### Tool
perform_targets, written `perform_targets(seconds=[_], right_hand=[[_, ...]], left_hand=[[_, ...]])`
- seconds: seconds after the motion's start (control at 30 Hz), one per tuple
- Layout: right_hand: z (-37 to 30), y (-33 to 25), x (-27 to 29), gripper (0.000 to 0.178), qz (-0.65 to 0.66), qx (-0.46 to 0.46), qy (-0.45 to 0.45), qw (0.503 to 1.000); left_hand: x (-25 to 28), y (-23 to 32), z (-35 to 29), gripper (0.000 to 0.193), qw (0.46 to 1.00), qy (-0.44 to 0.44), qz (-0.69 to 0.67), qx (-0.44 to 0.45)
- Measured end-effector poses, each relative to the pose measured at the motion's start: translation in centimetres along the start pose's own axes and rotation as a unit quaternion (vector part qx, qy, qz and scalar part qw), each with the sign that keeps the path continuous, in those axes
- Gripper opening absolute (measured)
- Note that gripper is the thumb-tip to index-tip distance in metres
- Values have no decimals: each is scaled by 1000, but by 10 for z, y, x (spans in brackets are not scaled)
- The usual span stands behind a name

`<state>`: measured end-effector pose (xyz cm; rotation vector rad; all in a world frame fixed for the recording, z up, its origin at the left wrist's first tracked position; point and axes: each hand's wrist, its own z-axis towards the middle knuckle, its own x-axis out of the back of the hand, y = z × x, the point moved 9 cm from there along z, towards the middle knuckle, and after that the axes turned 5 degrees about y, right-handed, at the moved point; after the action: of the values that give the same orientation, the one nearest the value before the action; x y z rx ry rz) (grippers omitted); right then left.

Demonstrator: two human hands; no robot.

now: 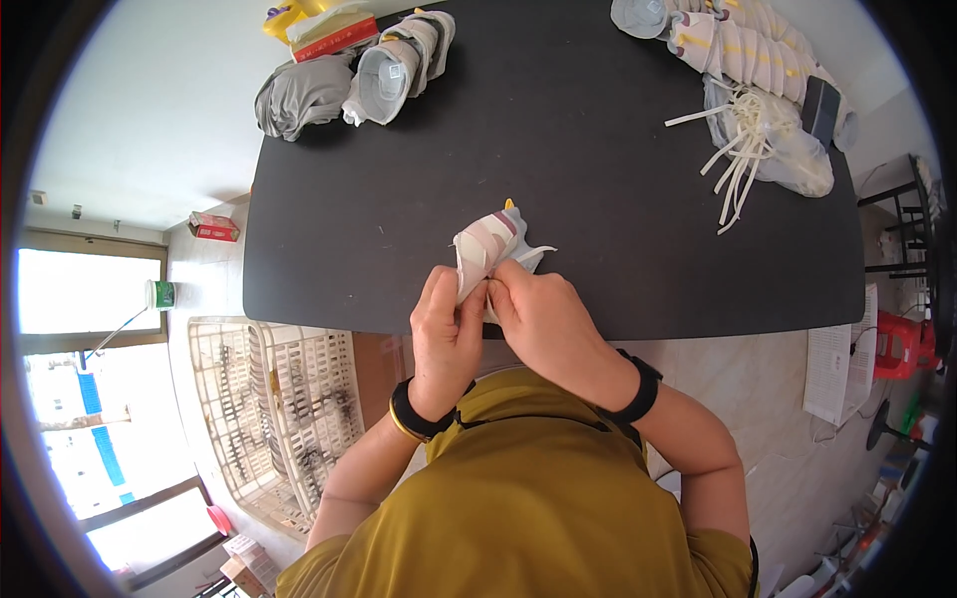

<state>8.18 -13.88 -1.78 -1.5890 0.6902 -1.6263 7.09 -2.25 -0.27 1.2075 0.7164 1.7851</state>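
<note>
At the near edge of the black table, both hands work on a small sewn fabric piece [485, 242] that looks like a shoe upper. It is white, pinkish and grey, with a yellow tab at its far tip and a thin pale strip poking out on the right. My left hand [447, 317] pinches its near left side. My right hand [543, 307] is closed on its near right side, fingertips meeting the left ones. What lies between the fingertips is hidden.
Nested similar pieces [387, 82] and grey cloth [304, 95] lie far left. Far right are more nested pieces [743, 55], a clear bag [797, 164] with pale strips [740, 149], and a dark phone-like slab [820, 110]. Below the table [558, 130] stands a cream crate [274, 399].
</note>
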Motion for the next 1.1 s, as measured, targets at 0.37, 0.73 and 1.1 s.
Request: perform_targets(seconds=[0.37, 0.73, 1.1], right_hand=[[-15, -7, 13, 16, 94, -4, -103, 990], [-60, -15, 67, 14, 251, -23, -40, 967], [36, -46, 44, 18, 9, 194, -127, 973]], left_hand=[[20, 30, 10, 32, 976, -49, 112, -178], [35, 22, 34, 29, 947, 20, 257, -190], [18, 47, -8, 33, 901, -93, 170, -389]])
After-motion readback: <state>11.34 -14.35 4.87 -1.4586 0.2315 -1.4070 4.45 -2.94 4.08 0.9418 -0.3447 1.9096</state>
